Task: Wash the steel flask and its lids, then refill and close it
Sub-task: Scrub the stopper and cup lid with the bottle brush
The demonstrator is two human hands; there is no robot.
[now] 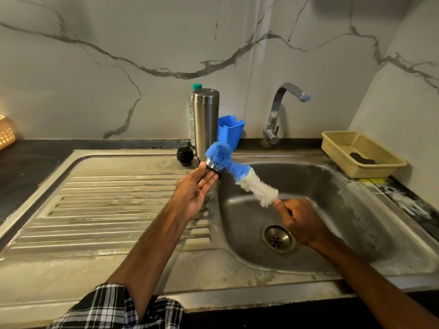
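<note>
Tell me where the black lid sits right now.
In the head view, the black lid stands at the back of the drainboard, left of centre, just left of the flask and beyond the left hand.

A plastic bottle (191, 115) with a green cap and a blue cup (230, 132) stand at the bench's (28, 167) back edge, left of the tap (275, 115). A beige basket (337, 148) holding something black sits at the back right corner. A woven holder (6, 135) shows at the far left edge.
</note>
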